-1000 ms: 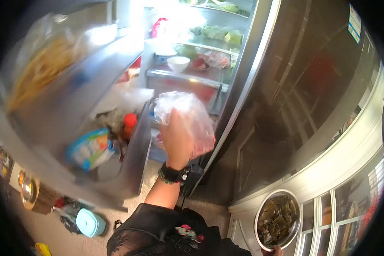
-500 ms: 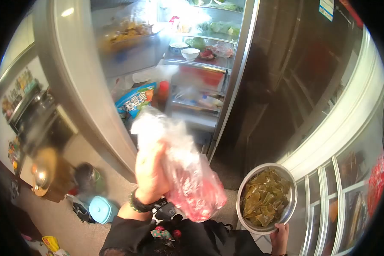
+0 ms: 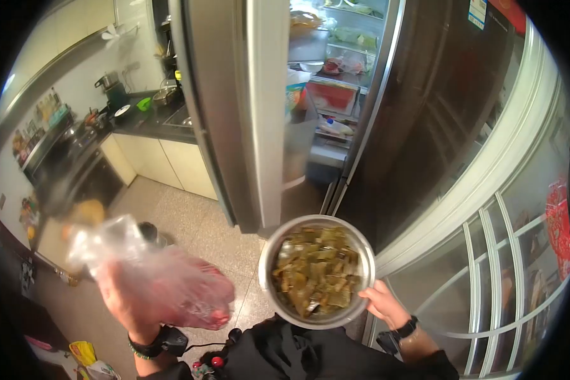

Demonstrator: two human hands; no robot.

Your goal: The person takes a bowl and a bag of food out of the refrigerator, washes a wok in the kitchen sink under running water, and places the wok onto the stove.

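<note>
At the lower left, my left hand [image 3: 123,304] is closed on a clear plastic bag of red meat [image 3: 193,291], blurred at its top. My right hand [image 3: 383,303] grips the right rim of a round metal bowl [image 3: 267,278], which holds greenish-brown leafy pieces [image 3: 316,269]. The bowl is level in front of my body, to the right of the bag and apart from it. Behind the bowl, the fridge door [image 3: 234,114] stands partly open, with shelves of food [image 3: 354,41] showing through the gap.
A kitchen counter [image 3: 155,131] with a stove [image 3: 76,139] runs along the back left. White framed glass panels [image 3: 487,272] stand at the right. Yellow and white bags [image 3: 85,354] lie on the floor [image 3: 164,206] at the lower left.
The meat bag has moved out of the fridge and to the left in my left hand. The fridge door has swung further closed. My right hand has brought the bowl left, in front of my body.
</note>
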